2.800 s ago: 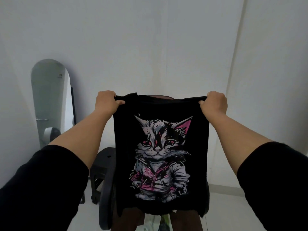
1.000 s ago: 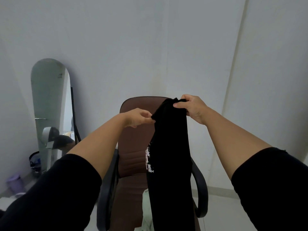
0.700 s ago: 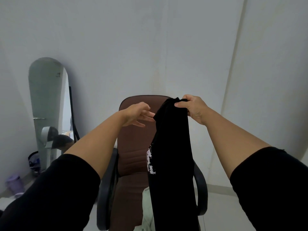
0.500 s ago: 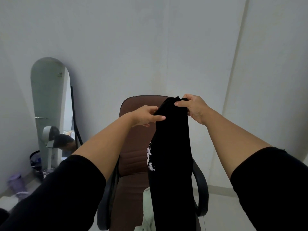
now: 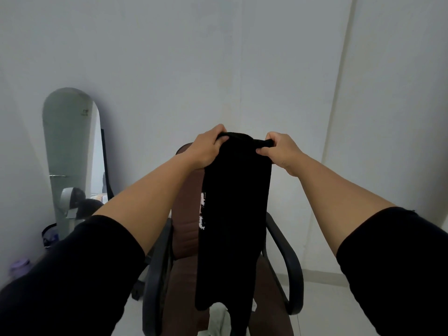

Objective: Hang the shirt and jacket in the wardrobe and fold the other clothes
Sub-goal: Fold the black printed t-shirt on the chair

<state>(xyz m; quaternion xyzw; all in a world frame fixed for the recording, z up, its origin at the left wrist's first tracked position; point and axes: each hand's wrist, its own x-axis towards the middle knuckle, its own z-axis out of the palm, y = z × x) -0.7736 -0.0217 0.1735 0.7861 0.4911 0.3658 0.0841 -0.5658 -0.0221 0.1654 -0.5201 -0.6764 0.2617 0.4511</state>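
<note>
- Head view: a black T-shirt [image 5: 232,214] hangs at frame centre, folded lengthwise into a narrow strip, so most of its printed side is hidden inside the fold.
- Only a thin sliver of white and pale-pink print shows on the strip's left edge, at mid-height; the design cannot be made out.
- The lower end of the strip is dark against the chair, and its exact outline near the bottom edge of the frame is hard to trace.
- A brown office chair [image 5: 186,226] stands behind the strip; the strip covers the middle of its backrest and seat, and its base is cut off at the bottom edge.
- A pale garment [image 5: 219,321] lies on the seat, mostly hidden by the strip and cut off at the bottom edge.
- The left hand [image 5: 206,149] grips the strip's upper left corner, fingers curled over the top edge.
- The right hand [image 5: 281,151] grips the upper right corner, fingers curled around the bunched fabric.
- The two hands sit level and near each other; the top edge spans between them.
- The strip's long axis runs vertically, top edge at the hands, free end pointing down toward the seat.
- An arched mirror [image 5: 70,151] leans against the wall in the left of the frame; objects at its foot are small and unclear.
</note>
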